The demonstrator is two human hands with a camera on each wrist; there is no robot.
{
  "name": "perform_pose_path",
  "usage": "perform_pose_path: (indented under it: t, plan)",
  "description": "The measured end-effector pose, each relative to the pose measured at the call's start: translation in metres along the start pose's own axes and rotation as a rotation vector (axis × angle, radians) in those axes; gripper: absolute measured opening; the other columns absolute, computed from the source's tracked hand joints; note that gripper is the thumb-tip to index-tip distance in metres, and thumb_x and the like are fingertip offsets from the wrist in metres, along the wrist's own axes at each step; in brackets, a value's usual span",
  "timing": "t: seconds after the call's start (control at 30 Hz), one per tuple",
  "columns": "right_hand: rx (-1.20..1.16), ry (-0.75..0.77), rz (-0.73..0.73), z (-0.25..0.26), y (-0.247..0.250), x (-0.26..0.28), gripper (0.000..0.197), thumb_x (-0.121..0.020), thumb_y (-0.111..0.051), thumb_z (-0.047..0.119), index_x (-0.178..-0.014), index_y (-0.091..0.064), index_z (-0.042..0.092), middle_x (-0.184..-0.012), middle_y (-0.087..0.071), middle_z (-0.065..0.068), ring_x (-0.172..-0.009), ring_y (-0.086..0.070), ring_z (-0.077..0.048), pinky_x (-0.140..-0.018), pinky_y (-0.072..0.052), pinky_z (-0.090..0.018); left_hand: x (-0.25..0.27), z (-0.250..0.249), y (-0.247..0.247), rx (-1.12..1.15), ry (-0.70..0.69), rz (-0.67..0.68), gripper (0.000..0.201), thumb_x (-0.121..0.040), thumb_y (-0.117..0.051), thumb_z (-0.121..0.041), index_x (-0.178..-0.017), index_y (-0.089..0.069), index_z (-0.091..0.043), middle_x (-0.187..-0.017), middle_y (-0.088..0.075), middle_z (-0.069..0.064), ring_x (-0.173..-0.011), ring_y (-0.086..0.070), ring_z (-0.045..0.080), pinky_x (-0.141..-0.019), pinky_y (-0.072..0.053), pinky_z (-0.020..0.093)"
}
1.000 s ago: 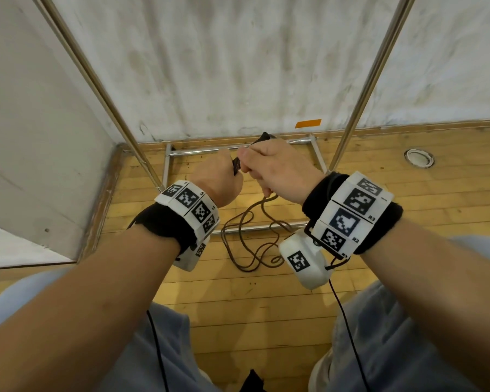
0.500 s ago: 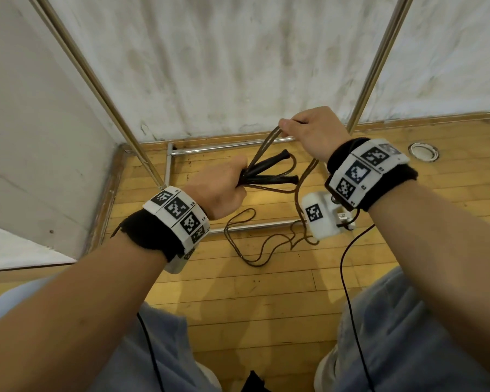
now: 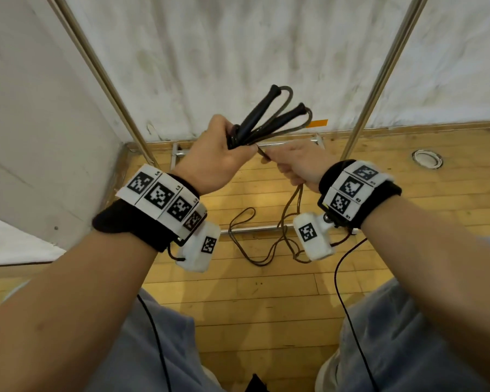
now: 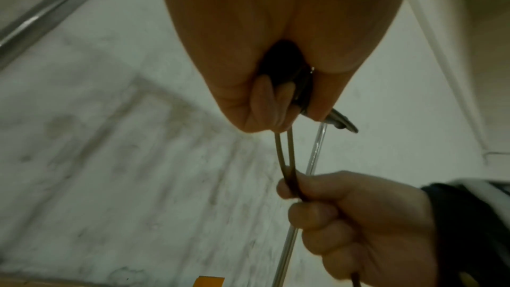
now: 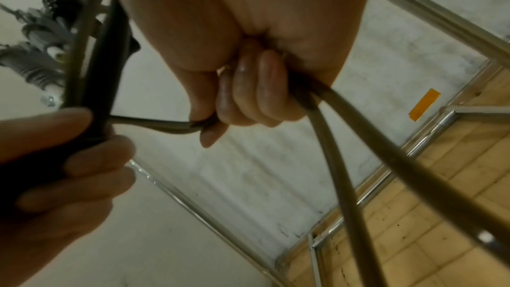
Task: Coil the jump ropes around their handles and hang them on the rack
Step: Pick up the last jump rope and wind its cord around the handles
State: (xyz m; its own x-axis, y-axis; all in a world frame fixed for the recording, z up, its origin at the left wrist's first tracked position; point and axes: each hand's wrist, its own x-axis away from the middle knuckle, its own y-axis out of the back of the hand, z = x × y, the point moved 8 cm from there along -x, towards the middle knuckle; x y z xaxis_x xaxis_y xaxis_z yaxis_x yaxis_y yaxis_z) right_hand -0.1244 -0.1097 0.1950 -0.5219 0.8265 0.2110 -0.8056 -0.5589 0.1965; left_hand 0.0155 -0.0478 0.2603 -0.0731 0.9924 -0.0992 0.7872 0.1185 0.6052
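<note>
My left hand (image 3: 218, 154) grips both black jump rope handles (image 3: 262, 114) at their lower ends, so they fan up and to the right. Brownish rope (image 3: 292, 120) loops out of the handle tips and back down into the left fist. Just right of it and a little lower, my right hand (image 3: 297, 162) is curled round a doubled strand of rope (image 4: 287, 160) stretched between the two fists. Below the right hand the slack rope (image 3: 266, 244) hangs down and lies in loose loops on the wooden floor. The right wrist view shows two strands (image 5: 356, 160) trailing from the fist.
The chrome rack stands in front of me: slanted uprights at left (image 3: 105, 77) and right (image 3: 385, 69), base bars (image 3: 255, 229) on the floor. White walls (image 3: 238, 52) close the corner behind it. An orange tape strip (image 3: 318, 123) and a round floor fitting (image 3: 426, 158) lie to the right.
The left hand lifted the handles and tipped them upward. The right hand came down from high on the right to beside the left fist, drawing rope toward the handles. Less rope lies on the floor.
</note>
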Motion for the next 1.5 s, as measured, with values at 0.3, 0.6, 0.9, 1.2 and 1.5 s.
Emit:
perform_pose_path:
  t: [0.3, 0.6, 0.9, 1.2, 1.5]
  plan:
    - [0.367, 0.123, -0.041, 0.024, -0.035, 0.020, 0.040, -0.098, -0.040, 0.042, -0.070, -0.064, 0.026, -0.057, -0.046, 0.006, -0.043, -0.041, -0.002, -0.052, -0.033, -0.019, -0.012, 0.024, 0.018, 0.020, 0.121, -0.189, 0.036, -0.091, -0.059, -0.037, -0.107, -0.034, -0.016, -0.080, -0.053, -0.007, -0.062, -0.050, 0.007, -0.055, -0.037, 0.025]
    - [0.333, 0.285, -0.141, 0.050, -0.025, 0.025, 0.034, -0.095, -0.050, 0.031, -0.063, -0.059, 0.024, -0.058, -0.046, -0.001, -0.051, -0.041, -0.010, -0.052, -0.036, -0.021, -0.013, 0.015, 0.022, -0.138, -0.040, -0.345, 0.021, -0.091, -0.060, -0.033, -0.103, -0.053, -0.018, -0.070, -0.050, -0.014, -0.060, -0.050, -0.004, -0.054, -0.037, 0.010]
    - [0.523, 0.165, -0.078, 0.034, -0.024, 0.022, 0.033, -0.098, -0.043, 0.035, -0.078, -0.065, 0.019, -0.057, -0.050, 0.004, -0.051, -0.044, -0.008, -0.053, -0.035, -0.025, -0.014, 0.013, 0.018, -0.333, -0.048, -0.350, 0.039, -0.093, -0.051, -0.044, -0.114, -0.050, -0.011, -0.071, -0.049, -0.009, -0.060, -0.052, 0.014, -0.049, -0.036, 0.027]
    - [0.533, -0.007, -0.090, 0.015, -0.024, 0.016, 0.022, -0.098, -0.045, 0.022, -0.091, -0.064, 0.013, -0.074, -0.062, 0.001, -0.063, -0.056, -0.009, -0.058, -0.045, -0.023, -0.017, 0.001, 0.009, -0.289, -0.104, -0.276, 0.023, -0.090, -0.056, -0.040, -0.094, -0.047, -0.019, -0.066, -0.050, -0.010, -0.055, -0.049, 0.005, -0.043, -0.035, 0.013]
    - [0.649, 0.229, -0.109, 0.042, -0.039, 0.030, 0.045, -0.101, -0.033, 0.035, -0.062, -0.038, 0.013, -0.056, -0.035, 0.001, -0.051, -0.033, -0.014, -0.047, -0.026, -0.020, -0.021, 0.044, 0.024, -0.278, 0.075, -0.272, 0.026, -0.093, -0.054, -0.040, -0.100, -0.039, -0.021, -0.074, -0.048, -0.015, -0.062, -0.048, 0.000, -0.049, -0.031, 0.019]
